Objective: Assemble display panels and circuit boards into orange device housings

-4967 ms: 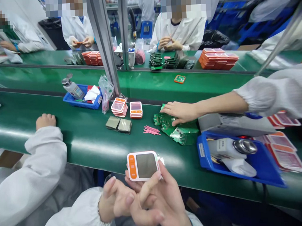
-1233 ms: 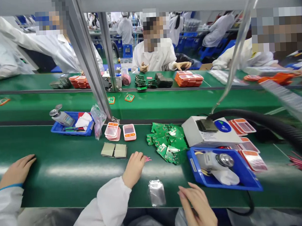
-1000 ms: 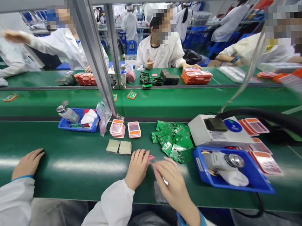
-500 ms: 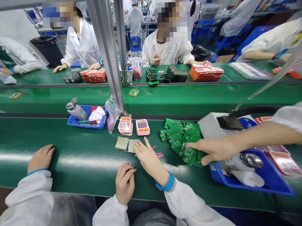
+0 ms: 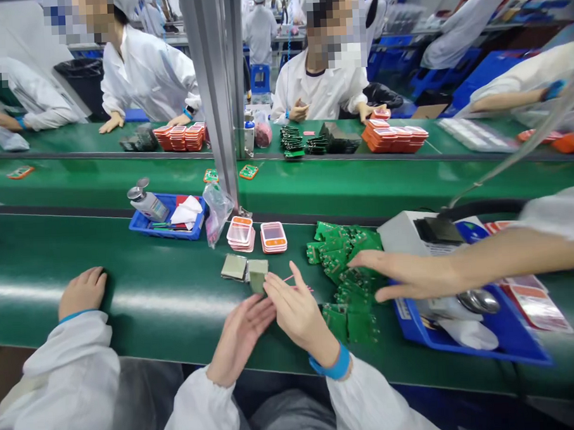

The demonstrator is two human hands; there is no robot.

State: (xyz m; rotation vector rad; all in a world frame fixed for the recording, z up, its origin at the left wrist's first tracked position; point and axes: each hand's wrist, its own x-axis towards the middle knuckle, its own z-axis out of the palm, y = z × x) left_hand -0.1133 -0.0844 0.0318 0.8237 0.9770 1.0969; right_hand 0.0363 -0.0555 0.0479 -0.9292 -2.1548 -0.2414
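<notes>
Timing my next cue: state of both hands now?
Left hand: open, nothing visible in it.
Right hand: fingertips at a grey square, grip unclear.

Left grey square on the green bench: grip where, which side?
I'd pinch the left grey square by its near and far edges, from the left: it lies flat, those edges show, and the right grey square, at the right hand, crowds its right edge.

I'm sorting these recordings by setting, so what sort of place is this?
Most likely an electronics assembly line in a factory: green circuit boards lie heaped on a long green bench, casings with orange panels stand stacked nearby, and co-workers in white coats line the far side.
</notes>
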